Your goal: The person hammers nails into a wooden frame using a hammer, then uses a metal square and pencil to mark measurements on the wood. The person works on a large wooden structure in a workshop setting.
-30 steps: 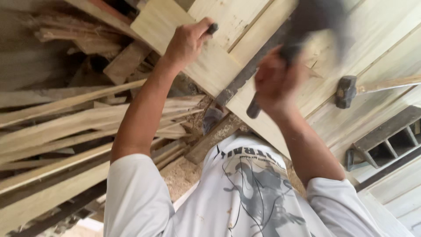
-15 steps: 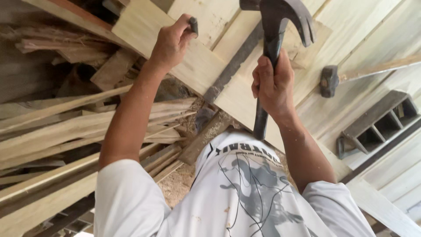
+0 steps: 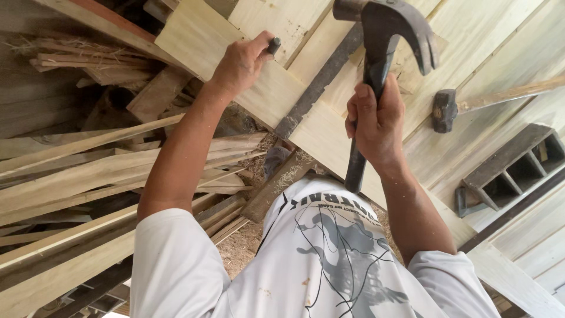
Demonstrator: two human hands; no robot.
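My left hand [image 3: 240,63] rests on a pale wooden board [image 3: 200,41] and pinches a small dark nail-like piece [image 3: 274,45] upright against it. My right hand [image 3: 376,121] is closed around the dark handle of a claw hammer [image 3: 382,26]. The hammer's head is raised above the boards, to the right of the left hand, claw pointing right. A dark flat metal bar [image 3: 315,91] lies diagonally on the boards between my two hands. My white printed shirt fills the bottom of the view.
A second hammer [image 3: 445,110] with a wooden handle lies on the pale boards at right. A dark slotted wooden frame [image 3: 512,171] sits lower right. Stacked slats and offcuts [image 3: 88,171] fill the left, with sawdust [image 3: 241,247] below them.
The hammer was a blur in mid-swing a second ago; it now stands sharp and raised in my right hand. My left hand has stayed on the board with the small dark piece.
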